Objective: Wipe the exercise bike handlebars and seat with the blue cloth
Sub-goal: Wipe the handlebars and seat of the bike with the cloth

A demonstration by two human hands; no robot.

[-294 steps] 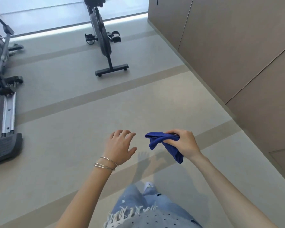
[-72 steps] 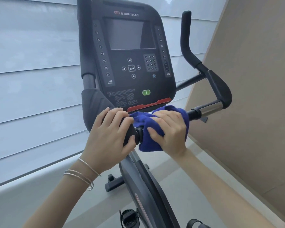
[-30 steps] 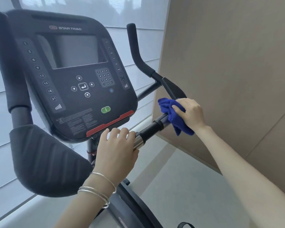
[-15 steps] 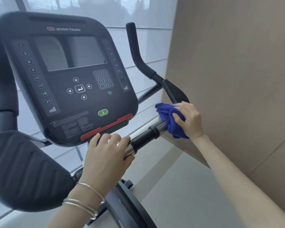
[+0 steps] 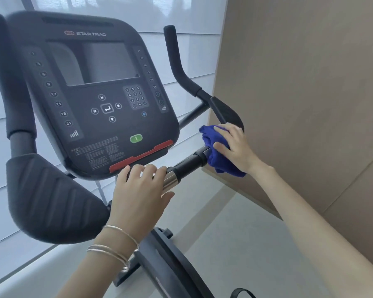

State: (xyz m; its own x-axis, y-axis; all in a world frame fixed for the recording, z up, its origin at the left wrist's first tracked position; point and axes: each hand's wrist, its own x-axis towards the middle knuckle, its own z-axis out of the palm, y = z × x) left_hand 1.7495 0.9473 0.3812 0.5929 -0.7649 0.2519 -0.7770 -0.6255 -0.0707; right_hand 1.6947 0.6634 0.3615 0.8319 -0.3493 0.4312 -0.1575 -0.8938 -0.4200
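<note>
Since a couple of seconds ago, our right hand (image 5: 235, 147) has carried the blue cloth (image 5: 219, 157) away from our left hand (image 5: 140, 190), out along the handlebar (image 5: 190, 162) to its right end. Over the last half second it has hardly shifted.

The cloth is now bunched round the bar just past the black collar, directly below the right elbow pad (image 5: 224, 112), with a loose corner hanging under the hand. Our right hand grips it, fingers curved over the top and thumb pressed into the near side of the fabric. Our left hand grips the same bar nearer the middle, fingers curled over it and thumb underneath, touching the chrome sleeve (image 5: 170, 179). A stretch of bare black bar separates the two hands. Thin metal bracelets (image 5: 114, 250) sit on the left wrist.

Above the left hand we see the dark console (image 5: 91, 100), marked STAR TRAC, its screen blank and a green button (image 5: 136, 138) near its lower edge. The upright grip (image 5: 173, 59) rises behind the right pad, and the large left elbow pad (image 5: 50, 196) fills the lower left. The bike frame (image 5: 170, 267) runs down beneath our left forearm. Behind stands a pale window blind (image 5: 192, 50), to the right a beige panelled wall (image 5: 299, 82), and below lies a light floor (image 5: 235, 244).
</note>
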